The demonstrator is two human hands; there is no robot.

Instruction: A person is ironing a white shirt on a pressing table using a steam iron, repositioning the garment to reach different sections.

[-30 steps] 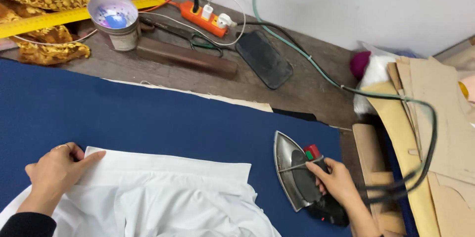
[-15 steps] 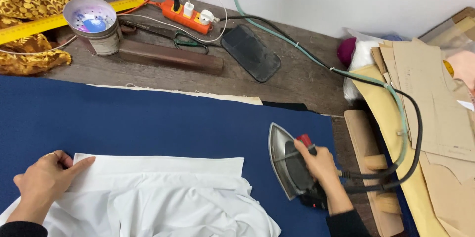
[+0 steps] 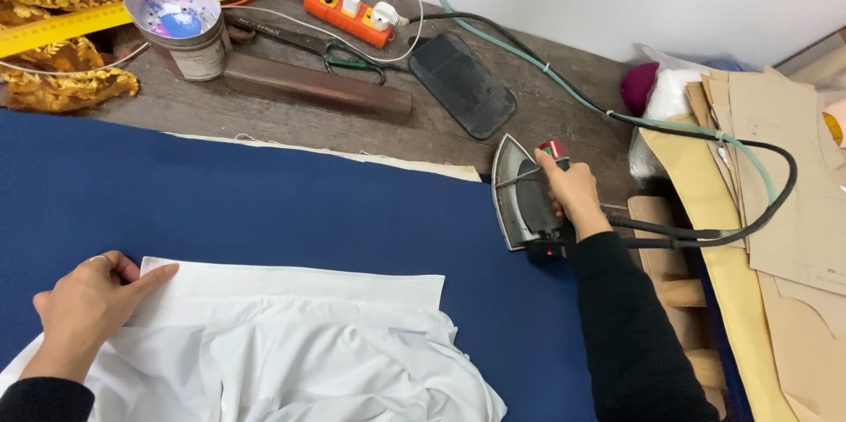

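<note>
White cloth (image 3: pixel 291 343) lies on the near part of the blue pad (image 3: pixel 264 202). Left hand (image 3: pixel 88 307) presses flat on the cloth's left corner, fingers loosely curled. Right hand (image 3: pixel 571 188) is closed around the iron (image 3: pixel 522 197), tipped up at the pad's far right edge.

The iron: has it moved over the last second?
Yes. The iron, in the right hand, went from near the white fabric toward the black mat.

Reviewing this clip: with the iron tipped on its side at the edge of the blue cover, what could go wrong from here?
1. The right hand grips the iron tilted, soleplate exposed; a slip might burn skin or the blue cover.
2. Its black cord loops over the cardboard patterns and may snag.
3. The left hand pins the white fabric and could lie in the iron's way.
</note>
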